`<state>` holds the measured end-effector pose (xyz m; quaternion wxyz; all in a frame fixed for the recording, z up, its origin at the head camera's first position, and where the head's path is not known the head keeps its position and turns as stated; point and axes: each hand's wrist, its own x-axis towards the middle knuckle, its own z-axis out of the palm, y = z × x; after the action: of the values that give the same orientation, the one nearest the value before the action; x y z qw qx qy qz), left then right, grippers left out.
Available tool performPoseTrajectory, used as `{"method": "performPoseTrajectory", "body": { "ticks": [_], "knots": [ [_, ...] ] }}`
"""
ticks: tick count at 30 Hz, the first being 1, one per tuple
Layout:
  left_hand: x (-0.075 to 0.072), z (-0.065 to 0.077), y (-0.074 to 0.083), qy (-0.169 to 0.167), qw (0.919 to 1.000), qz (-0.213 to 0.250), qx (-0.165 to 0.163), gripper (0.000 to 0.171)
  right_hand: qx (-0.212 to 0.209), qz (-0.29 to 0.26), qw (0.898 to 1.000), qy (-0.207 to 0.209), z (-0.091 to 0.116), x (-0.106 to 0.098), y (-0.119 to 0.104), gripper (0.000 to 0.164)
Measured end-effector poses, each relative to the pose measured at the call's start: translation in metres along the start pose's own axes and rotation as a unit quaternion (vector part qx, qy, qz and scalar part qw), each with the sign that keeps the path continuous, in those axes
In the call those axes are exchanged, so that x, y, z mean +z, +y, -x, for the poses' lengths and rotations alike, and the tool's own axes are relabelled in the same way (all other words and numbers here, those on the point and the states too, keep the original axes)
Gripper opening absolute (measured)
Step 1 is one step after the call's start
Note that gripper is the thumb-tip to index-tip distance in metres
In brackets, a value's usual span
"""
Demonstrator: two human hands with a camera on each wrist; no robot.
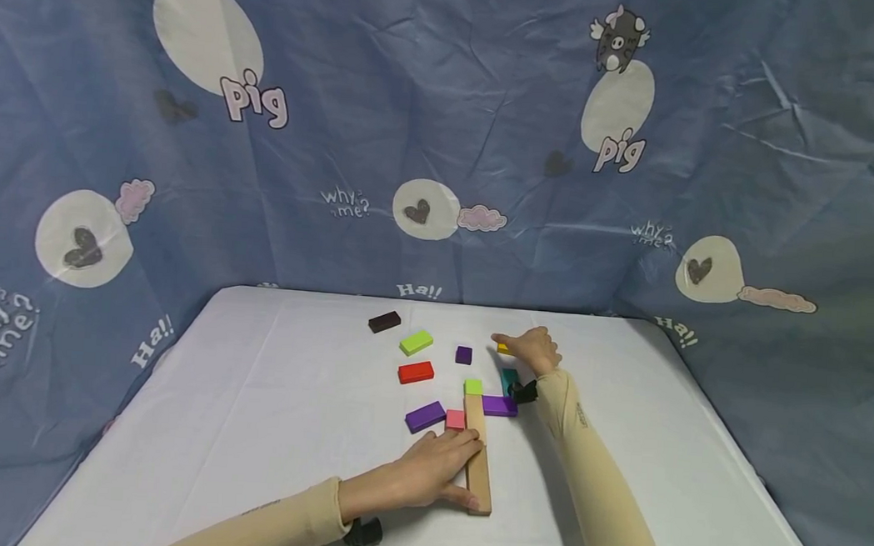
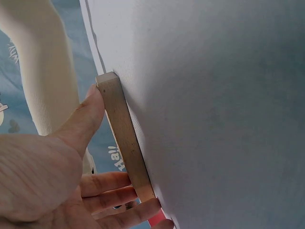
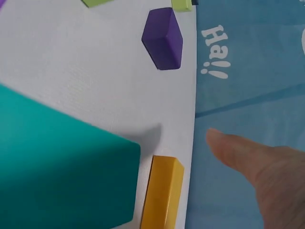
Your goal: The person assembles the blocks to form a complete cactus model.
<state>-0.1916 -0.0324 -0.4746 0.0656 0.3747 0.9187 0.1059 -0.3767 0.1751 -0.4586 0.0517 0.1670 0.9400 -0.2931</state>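
My left hand (image 1: pixel 434 467) rests along the left side of a long wooden strip (image 1: pixel 478 480). In the left wrist view its thumb touches near one end of the strip, and its fairly straight fingers lie against the far part. My right hand (image 1: pixel 539 349) hovers at the yellow block (image 1: pixel 503 349), partly hiding it; its other fingers are out of the right wrist view, where one extended digit stands apart from the block. A lime cube (image 1: pixel 473 386) sits at the strip's far end. A pink block (image 1: pixel 455 419) and a purple block (image 1: pixel 500 406) lie on either side of the strip.
A teal block (image 1: pixel 508 378) lies beyond the right purple block. Scattered to the left are another purple block (image 1: pixel 425 417), a red block (image 1: pixel 416 373), a lime block (image 1: pixel 416 343), a black block (image 1: pixel 385 322) and a dark purple cube (image 1: pixel 464 356), all on a white table (image 1: pixel 287 397).
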Motion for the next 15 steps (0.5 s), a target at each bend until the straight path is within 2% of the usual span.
{"method": "performPoseTrajectory", "body": {
  "ticks": [9, 15],
  "knots": [
    [-0.0007, -0.0001, 0.0006, 0.003, 1.0000, -0.003, 0.000, 0.082, 0.018, 0.010, 0.999, -0.024, -0.0055, -0.0017, 0.0014, 0.095],
    [0.0004, -0.0002, 0.0012, -0.005, 1.0000, 0.002, -0.004, 0.083, 0.011, 0.007, 0.999, -0.040, -0.0064, 0.0000, 0.0062, 0.094]
  ]
}}
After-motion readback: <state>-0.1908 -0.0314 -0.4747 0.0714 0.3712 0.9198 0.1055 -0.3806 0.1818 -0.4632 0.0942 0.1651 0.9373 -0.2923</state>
